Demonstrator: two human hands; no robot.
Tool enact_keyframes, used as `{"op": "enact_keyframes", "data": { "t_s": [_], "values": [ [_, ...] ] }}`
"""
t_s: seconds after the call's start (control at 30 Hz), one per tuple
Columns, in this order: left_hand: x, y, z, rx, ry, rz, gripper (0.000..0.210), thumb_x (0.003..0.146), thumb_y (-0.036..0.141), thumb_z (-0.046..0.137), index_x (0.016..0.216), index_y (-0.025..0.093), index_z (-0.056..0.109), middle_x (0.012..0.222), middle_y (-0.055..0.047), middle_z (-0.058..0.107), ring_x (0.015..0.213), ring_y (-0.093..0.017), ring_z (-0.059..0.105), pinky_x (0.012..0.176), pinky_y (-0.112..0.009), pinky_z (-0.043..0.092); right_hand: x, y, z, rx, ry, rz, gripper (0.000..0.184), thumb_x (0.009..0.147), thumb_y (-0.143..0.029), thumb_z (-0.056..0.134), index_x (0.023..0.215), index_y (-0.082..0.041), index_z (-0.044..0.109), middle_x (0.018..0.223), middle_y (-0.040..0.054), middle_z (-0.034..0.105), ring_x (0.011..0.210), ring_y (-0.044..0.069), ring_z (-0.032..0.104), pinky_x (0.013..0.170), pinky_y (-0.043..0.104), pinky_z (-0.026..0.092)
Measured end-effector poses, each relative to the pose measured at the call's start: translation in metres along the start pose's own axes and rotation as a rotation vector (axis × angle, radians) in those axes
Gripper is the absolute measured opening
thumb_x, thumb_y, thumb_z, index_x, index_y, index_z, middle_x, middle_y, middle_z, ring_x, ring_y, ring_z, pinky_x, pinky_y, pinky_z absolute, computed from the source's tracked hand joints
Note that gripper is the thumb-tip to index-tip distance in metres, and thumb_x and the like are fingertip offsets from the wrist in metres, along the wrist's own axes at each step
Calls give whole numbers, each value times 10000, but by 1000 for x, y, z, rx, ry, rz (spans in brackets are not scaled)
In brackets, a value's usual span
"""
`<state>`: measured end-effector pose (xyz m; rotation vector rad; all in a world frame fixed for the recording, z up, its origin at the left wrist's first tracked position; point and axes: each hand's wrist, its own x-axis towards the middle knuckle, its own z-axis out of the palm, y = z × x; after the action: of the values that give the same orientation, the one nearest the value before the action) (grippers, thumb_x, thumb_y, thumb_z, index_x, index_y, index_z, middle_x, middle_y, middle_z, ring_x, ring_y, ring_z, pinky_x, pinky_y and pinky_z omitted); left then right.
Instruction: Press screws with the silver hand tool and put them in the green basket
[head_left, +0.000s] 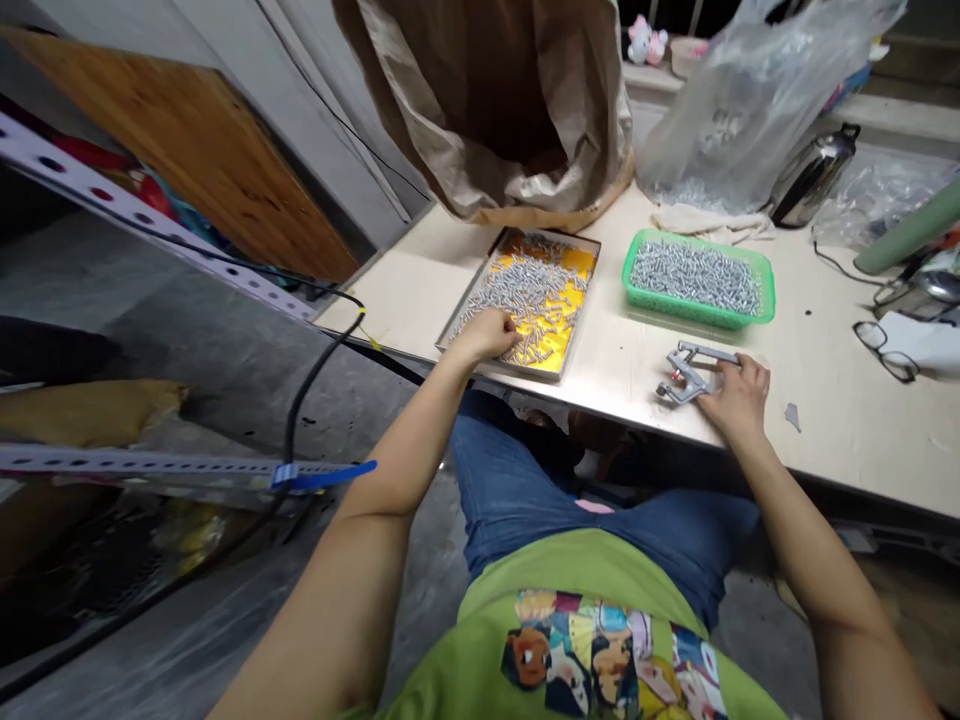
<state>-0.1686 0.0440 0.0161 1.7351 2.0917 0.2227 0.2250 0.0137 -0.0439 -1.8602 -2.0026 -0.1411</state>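
My left hand reaches into a shallow tray with a yellow bottom, where many small silvery screws lie loose. Its fingers are curled and pressed together at the near part of the pile; what is between them is hidden. My right hand is wrapped round the handles of a grey metal hand clamp, holding it low at the table's front edge with its jaws pointing left. Behind the clamp stands a green plastic basket filled with similar screws.
A large open brown paper sack stands behind the tray. At the back right are a clear plastic bag, a steel kettle and a green tube. Eyeglasses lie at the right. A black cable hangs left of the table.
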Motion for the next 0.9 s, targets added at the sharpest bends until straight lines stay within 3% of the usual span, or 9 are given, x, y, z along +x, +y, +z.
{"op": "enact_keyframes", "data": {
  "t_s": [0.2,0.43,0.53,0.67,0.9],
  "values": [
    [-5,-3,18,-11,52,-16,38,685,184,608,655,175,630,717,-62,652,814,-227,607,799,-310,442,1,-3,1,46,-6,38,570,751,-625,555,1027,-138,660,1235,183,505,1143,352,403,1039,559,296],
    [-14,-8,48,-266,536,22,120,844,255,498,894,177,574,908,-79,626,957,-226,581,919,-374,433,0,-2,3,74,6,41,591,724,-660,587,1015,-152,663,1234,176,504,1146,353,403,1038,559,313],
    [-16,-9,53,-320,666,36,131,886,291,480,929,183,541,955,-85,602,1022,-234,564,950,-389,426,0,-1,4,78,0,44,606,711,-664,602,1019,-147,667,1225,175,506,1143,349,402,1032,548,324],
    [-13,-10,55,-352,706,50,148,909,310,470,954,182,528,962,-84,590,1040,-238,569,963,-402,431,1,-1,5,85,7,44,603,723,-657,591,1022,-140,666,1202,179,513,1127,345,407,1025,546,327],
    [-5,-11,56,-381,678,37,171,863,188,462,967,147,592,963,-110,639,1018,-246,598,973,-405,441,4,-4,5,65,-12,57,597,733,-633,590,1025,-119,677,1198,192,528,1109,345,421,1005,525,352]
  ]
}}
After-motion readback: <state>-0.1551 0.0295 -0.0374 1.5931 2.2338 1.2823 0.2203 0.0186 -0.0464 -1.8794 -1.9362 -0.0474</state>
